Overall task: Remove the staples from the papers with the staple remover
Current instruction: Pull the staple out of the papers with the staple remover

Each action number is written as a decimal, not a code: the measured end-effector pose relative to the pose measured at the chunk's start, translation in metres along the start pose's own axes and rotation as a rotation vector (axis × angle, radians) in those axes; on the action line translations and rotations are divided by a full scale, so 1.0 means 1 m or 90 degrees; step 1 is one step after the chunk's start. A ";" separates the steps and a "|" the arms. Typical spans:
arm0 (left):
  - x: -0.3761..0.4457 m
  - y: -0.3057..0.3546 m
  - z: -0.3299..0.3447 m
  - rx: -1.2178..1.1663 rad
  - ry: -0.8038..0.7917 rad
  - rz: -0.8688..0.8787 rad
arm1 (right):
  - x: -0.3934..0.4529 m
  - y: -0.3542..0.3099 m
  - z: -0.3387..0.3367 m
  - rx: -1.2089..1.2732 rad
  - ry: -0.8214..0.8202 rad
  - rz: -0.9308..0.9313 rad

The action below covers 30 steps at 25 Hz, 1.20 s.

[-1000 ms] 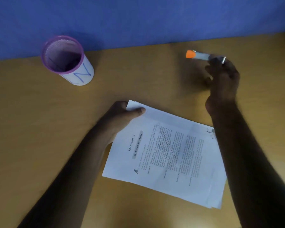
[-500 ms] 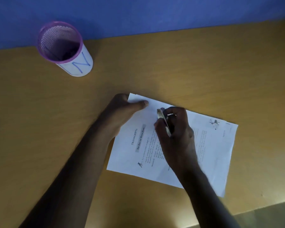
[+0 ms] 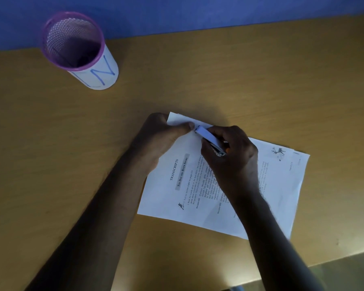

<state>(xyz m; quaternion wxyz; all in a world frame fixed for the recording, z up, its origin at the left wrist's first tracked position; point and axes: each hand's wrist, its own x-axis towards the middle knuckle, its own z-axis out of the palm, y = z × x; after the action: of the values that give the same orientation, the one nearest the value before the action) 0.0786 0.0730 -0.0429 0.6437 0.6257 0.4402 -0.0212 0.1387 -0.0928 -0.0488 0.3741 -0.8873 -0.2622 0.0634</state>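
A stack of printed white papers (image 3: 271, 196) lies at an angle on the wooden desk (image 3: 177, 80). My left hand (image 3: 162, 135) pins the top left corner, thumb pressed flat on the sheet. My right hand (image 3: 229, 156) is closed around a slim white staple remover (image 3: 208, 138) with an orange end. Its tip touches the paper right beside my left thumb. The staple itself is hidden under the tool and fingers.
A purple-rimmed mesh pen holder (image 3: 97, 78) with a white label marked in blue stands at the back left, against the blue wall (image 3: 219, 11). The desk's front edge (image 3: 324, 261) runs close below the papers on the right.
My right hand brought the staple remover from the far right of the desk down onto the papers, then slid it up to the corner by my left thumb. The left hand stayed put.
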 end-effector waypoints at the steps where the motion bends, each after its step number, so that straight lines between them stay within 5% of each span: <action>1: 0.000 0.000 0.000 0.004 0.002 0.000 | 0.000 0.000 0.000 -0.005 -0.003 -0.004; 30: 0.006 -0.007 0.001 0.011 -0.013 -0.009 | -0.001 -0.014 0.005 -0.009 -0.037 0.040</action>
<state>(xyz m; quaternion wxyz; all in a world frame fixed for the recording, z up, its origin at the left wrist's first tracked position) 0.0786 0.0743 -0.0523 0.6427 0.6276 0.4379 -0.0363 0.1302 -0.0822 -0.0430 0.3576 -0.8957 -0.2451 0.0988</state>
